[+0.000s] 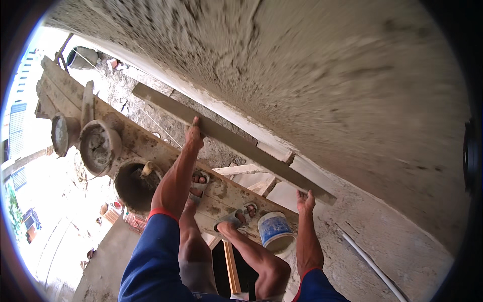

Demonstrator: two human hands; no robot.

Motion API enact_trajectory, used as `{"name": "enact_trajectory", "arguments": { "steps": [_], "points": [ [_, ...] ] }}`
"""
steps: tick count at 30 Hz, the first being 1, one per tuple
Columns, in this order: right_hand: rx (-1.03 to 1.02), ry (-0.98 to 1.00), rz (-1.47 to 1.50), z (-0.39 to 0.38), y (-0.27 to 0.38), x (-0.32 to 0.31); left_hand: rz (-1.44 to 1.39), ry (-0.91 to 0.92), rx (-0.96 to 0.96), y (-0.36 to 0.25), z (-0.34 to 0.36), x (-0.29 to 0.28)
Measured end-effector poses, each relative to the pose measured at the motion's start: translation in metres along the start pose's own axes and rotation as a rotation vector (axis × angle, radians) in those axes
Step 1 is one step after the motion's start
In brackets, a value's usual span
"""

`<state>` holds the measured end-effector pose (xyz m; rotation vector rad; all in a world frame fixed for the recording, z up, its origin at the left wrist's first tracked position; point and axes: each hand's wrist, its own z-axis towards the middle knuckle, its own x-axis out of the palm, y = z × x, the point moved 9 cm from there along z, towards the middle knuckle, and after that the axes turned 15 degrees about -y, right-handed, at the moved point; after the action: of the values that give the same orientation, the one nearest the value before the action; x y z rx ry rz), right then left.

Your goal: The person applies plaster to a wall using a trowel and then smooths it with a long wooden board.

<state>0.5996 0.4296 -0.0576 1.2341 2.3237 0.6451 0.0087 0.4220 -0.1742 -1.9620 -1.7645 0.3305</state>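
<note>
A long, grey, mortar-smeared straightedge [241, 149] slants across the middle, from upper left to lower right. My left hand [194, 136] is closed on it left of its middle. Near its lower right end, my right hand [305, 200] grips the near edge, thumb and fingers pinching it. Beyond it rises a wall [322, 85] of rough, wet-looking grey plaster, smoother toward the right. The straightedge runs along the wall's lower part; whether it touches the plaster I cannot tell.
I stand on a mortar-stained scaffold plank [226, 194]. A blue-and-white bucket [275, 231] stands near my right foot. Left of my feet are a dark bucket [132, 187], a mortar basin [96, 148] and another round container [61, 135]. A white pipe [370, 261] lies at lower right.
</note>
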Motion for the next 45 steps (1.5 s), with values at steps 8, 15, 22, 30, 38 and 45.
{"name": "enact_trajectory", "arguments": {
  "steps": [8, 15, 22, 30, 38, 45],
  "points": [
    [0.040, -0.021, 0.088, 0.110, -0.059, 0.056, 0.045, -0.086, -0.084, 0.088, 0.163, 0.023],
    [0.153, 0.069, 0.221, 0.110, -0.117, 0.135, -0.088, 0.196, 0.128, 0.010, 0.207, 0.058],
    [0.109, 0.213, 0.430, 0.108, -0.104, 0.135, -0.113, 0.038, 0.259, -0.030, 0.124, 0.100],
    [-0.109, 0.179, 0.333, 0.042, 0.081, 0.061, -0.131, -0.120, 0.376, -0.046, -0.112, 0.113],
    [0.008, 0.174, 0.206, 0.028, 0.028, 0.080, -0.074, -0.030, 0.481, -0.092, -0.014, 0.118],
    [0.269, 0.215, 0.367, -0.062, -0.069, 0.159, -0.214, -0.065, 0.304, -0.173, 0.042, 0.098]
  ]
}}
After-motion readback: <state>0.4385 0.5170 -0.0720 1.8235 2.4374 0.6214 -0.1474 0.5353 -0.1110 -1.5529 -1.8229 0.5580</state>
